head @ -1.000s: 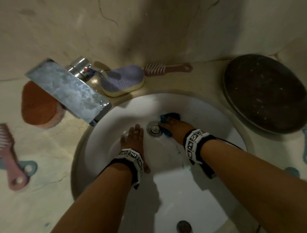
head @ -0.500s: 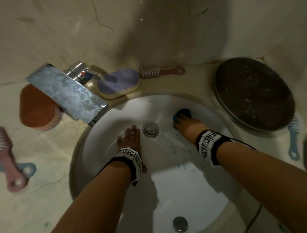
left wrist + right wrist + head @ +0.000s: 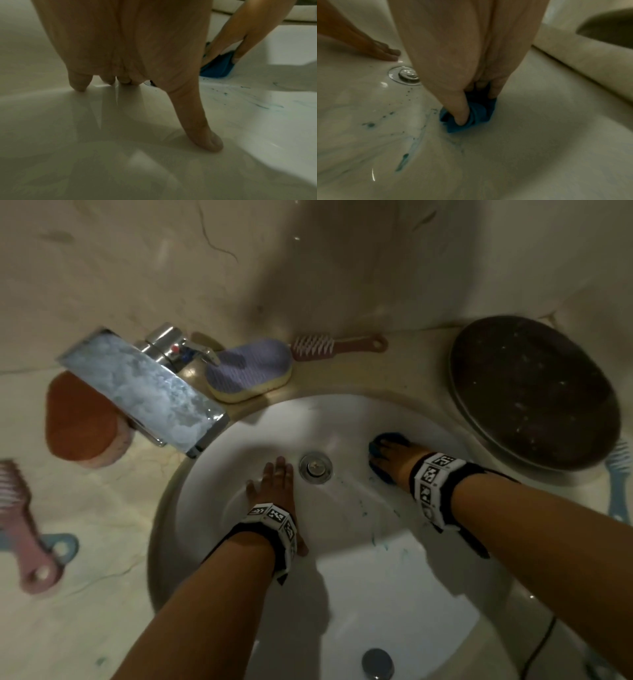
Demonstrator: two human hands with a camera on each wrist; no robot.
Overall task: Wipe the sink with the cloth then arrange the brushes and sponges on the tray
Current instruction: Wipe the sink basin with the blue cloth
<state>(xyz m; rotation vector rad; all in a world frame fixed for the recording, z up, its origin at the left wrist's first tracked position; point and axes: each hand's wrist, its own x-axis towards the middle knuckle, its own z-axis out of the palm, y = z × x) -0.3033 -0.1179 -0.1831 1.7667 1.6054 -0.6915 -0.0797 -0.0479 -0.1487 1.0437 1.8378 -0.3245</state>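
Observation:
The white sink point(image 3: 394, 583) fills the middle of the head view, its metal drain point(image 3: 315, 467) at the centre. My right hand point(image 3: 394, 455) grips a bunched blue cloth point(image 3: 376, 448) point(image 3: 479, 113) and presses it on the basin wall right of the drain. Fingers and thumb curl round the cloth point(image 3: 217, 67). My left hand point(image 3: 274, 484) lies flat on the basin left of the drain, fingers straight, thumb spread point(image 3: 202, 135). Blue-green smears point(image 3: 402, 162) streak the basin near the drain. A dark round tray point(image 3: 534, 392) sits on the counter at the right.
A chrome tap point(image 3: 144, 385) overhangs the sink's left rim. Behind the sink lie a purple sponge point(image 3: 250, 371) and a pink brush point(image 3: 339, 347). An orange sponge point(image 3: 82, 422) and another pink brush point(image 3: 24, 529) lie at the left, a blue brush point(image 3: 620, 474) at the right.
My right hand has slid the cloth from beside the drain out to the right along the basin wall. The left hand has stayed flat in place.

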